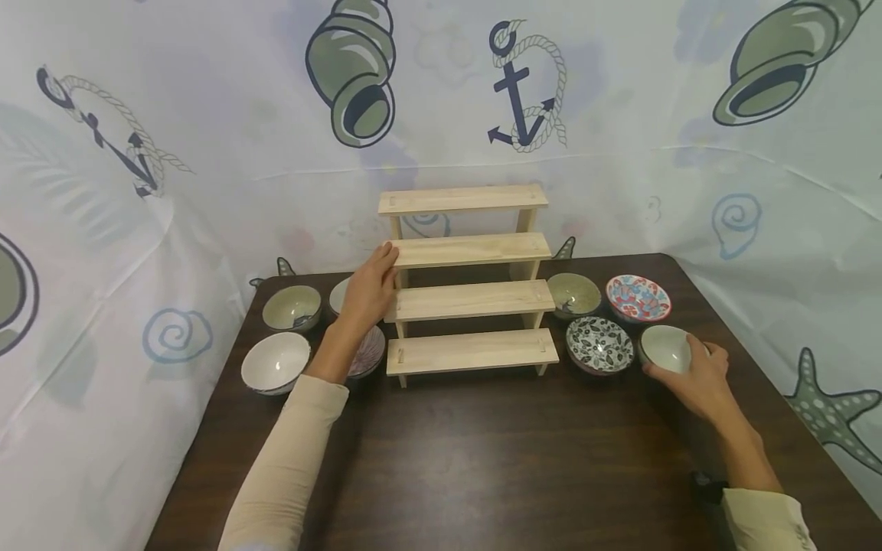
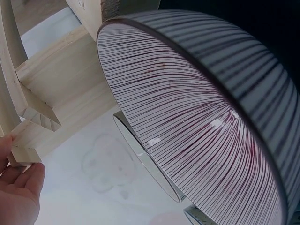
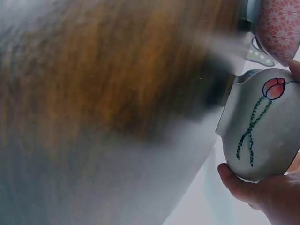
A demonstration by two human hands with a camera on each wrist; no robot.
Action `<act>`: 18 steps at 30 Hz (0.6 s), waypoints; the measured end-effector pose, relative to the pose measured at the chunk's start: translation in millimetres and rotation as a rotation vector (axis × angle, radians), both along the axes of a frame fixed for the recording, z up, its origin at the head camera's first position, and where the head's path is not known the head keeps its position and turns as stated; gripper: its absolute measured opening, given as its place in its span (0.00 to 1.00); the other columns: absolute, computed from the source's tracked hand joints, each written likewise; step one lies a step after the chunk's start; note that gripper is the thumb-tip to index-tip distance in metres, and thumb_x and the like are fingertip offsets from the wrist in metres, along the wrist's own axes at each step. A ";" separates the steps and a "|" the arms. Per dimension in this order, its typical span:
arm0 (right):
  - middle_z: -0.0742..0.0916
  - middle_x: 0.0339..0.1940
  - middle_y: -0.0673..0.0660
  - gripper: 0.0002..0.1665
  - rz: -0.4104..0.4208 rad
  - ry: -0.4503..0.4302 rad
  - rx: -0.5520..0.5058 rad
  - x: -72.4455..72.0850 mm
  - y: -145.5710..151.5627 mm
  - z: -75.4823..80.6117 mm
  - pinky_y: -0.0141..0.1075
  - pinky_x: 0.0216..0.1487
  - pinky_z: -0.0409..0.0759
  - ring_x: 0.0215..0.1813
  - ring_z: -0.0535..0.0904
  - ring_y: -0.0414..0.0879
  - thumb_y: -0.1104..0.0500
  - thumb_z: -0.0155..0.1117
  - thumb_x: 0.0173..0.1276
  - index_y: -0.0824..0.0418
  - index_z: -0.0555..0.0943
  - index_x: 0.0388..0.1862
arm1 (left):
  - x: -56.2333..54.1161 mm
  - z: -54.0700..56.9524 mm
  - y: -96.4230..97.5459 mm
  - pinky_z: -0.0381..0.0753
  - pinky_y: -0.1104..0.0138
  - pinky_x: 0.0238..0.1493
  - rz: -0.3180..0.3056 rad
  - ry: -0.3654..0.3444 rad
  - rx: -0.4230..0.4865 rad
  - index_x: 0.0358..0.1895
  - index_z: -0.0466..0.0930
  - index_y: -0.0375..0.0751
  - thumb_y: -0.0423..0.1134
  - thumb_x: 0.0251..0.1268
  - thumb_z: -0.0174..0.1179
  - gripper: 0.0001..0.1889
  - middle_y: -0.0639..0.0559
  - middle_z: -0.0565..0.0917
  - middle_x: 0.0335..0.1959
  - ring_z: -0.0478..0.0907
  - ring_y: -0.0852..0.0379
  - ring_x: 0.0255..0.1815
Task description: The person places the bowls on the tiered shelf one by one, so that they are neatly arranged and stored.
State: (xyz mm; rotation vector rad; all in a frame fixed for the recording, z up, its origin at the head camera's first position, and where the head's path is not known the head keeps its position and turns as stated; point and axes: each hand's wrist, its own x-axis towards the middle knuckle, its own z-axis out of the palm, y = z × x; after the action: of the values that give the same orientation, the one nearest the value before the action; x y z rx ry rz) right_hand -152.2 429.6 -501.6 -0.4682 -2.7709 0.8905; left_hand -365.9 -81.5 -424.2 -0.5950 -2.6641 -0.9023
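Observation:
A four-step wooden display stand (image 1: 475, 300) stands at the back middle of the dark table. My left hand (image 1: 372, 283) grips the left end of its second step from the top, thumb and fingers around the board's edge in the left wrist view. At the right, my right hand (image 1: 701, 379) holds a white bowl (image 1: 665, 348) by its rim and side. The right wrist view shows a red tulip with a green stem painted on the outside of that bowl (image 3: 262, 126). Below my left forearm is a purple-striped bowl (image 2: 187, 122), partly hidden in the head view.
Beside the held bowl are a black-and-white leaf-patterned bowl (image 1: 599, 346), a red-and-blue patterned bowl (image 1: 638, 298) and an olive bowl (image 1: 574, 295). On the left sit another olive bowl (image 1: 292, 308), a white bowl (image 1: 276, 363) and a partly hidden pale bowl (image 1: 338, 295). A printed cloth (image 1: 441, 92) hangs behind.

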 end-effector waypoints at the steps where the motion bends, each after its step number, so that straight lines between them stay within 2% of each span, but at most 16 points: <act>1: 0.56 0.68 0.88 0.62 0.001 0.009 0.002 0.1 -1.0 1.5 0.71 0.53 0.69 0.68 0.52 0.82 0.46 0.73 0.61 0.82 0.53 0.77 | 0.0 -0.1 -0.5 0.61 0.50 0.82 0.001 0.000 0.001 0.76 0.68 0.37 0.35 0.82 0.50 0.24 0.43 0.65 0.81 0.61 0.45 0.83; 11: 0.57 0.69 0.88 0.63 -0.015 0.048 0.031 4.7 -6.6 17.6 0.72 0.54 0.67 0.68 0.54 0.83 0.47 0.75 0.59 0.80 0.53 0.78 | 1.2 1.0 -1.6 0.60 0.50 0.83 0.005 0.000 0.000 0.77 0.68 0.38 0.36 0.82 0.50 0.24 0.44 0.65 0.81 0.61 0.45 0.83; 18: 0.58 0.71 0.85 0.62 -0.029 0.112 0.028 11.1 -18.7 36.4 0.72 0.56 0.68 0.69 0.55 0.81 0.50 0.77 0.57 0.75 0.55 0.79 | 1.5 0.7 -1.4 0.60 0.51 0.83 0.001 -0.011 -0.007 0.77 0.67 0.39 0.37 0.83 0.50 0.24 0.44 0.64 0.81 0.60 0.46 0.83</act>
State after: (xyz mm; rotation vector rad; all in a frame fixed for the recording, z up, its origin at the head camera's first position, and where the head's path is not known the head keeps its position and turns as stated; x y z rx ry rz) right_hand -141.2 410.9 -465.2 -0.4385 -2.6653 0.8441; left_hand -364.3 -82.9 -423.4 -0.5915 -2.6779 -0.8994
